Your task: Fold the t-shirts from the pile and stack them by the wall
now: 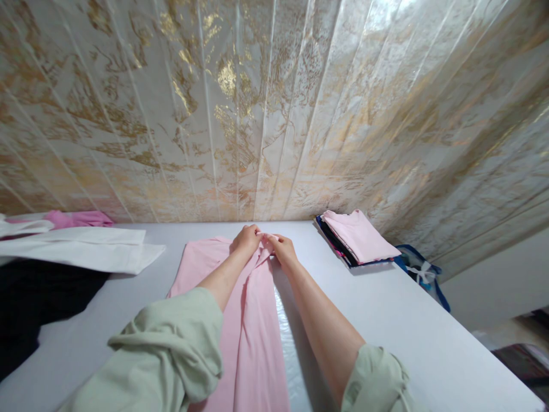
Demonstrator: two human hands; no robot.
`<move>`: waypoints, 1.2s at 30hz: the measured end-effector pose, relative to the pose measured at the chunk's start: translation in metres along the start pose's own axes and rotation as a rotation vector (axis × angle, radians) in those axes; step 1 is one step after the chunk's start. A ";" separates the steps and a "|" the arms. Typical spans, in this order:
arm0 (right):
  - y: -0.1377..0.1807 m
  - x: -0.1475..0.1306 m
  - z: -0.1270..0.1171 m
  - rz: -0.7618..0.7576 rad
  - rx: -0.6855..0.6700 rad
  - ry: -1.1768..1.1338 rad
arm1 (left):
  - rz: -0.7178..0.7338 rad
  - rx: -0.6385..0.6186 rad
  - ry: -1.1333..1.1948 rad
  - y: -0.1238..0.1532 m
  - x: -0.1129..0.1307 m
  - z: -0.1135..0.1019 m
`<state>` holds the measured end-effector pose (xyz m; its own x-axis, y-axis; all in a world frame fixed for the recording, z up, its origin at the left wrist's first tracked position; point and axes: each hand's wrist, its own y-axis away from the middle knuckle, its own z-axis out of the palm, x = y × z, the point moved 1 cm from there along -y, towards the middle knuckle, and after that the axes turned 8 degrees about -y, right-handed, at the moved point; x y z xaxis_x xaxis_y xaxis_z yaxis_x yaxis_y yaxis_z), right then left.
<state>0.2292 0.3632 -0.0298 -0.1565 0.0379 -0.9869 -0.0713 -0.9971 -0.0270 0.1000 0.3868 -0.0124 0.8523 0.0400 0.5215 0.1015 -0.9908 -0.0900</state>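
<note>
A long pale pink garment (253, 337) lies lengthwise on the white table (386, 309), reaching from the near edge toward the wall. My left hand (247, 238) and my right hand (281, 248) meet at its far end, both pinching the pink cloth there, fingers closed on a gathered fold. Both forearms stretch out over the garment, with pale green sleeves pushed up near the elbows.
A folded stack with a pink piece on top (358, 236) sits at the far right by the wall. White cloth (81, 249), a pink piece (79, 218) and dark cloth (38, 303) lie at the left. A blue bag (422, 272) hangs off the table's right edge.
</note>
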 end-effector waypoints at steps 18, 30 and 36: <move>0.000 -0.011 0.001 0.107 -0.028 -0.053 | -0.028 -0.210 0.250 -0.009 0.005 -0.003; -0.004 -0.005 -0.001 0.154 0.104 -0.037 | -0.157 -0.370 0.377 -0.009 0.007 -0.006; -0.011 -0.007 0.002 0.188 0.086 0.067 | -0.167 -0.429 0.475 -0.006 0.005 -0.012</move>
<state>0.2291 0.3738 -0.0225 -0.1095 -0.1554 -0.9818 -0.1309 -0.9768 0.1692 0.0975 0.3916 0.0004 0.5141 0.2329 0.8255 -0.0846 -0.9440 0.3190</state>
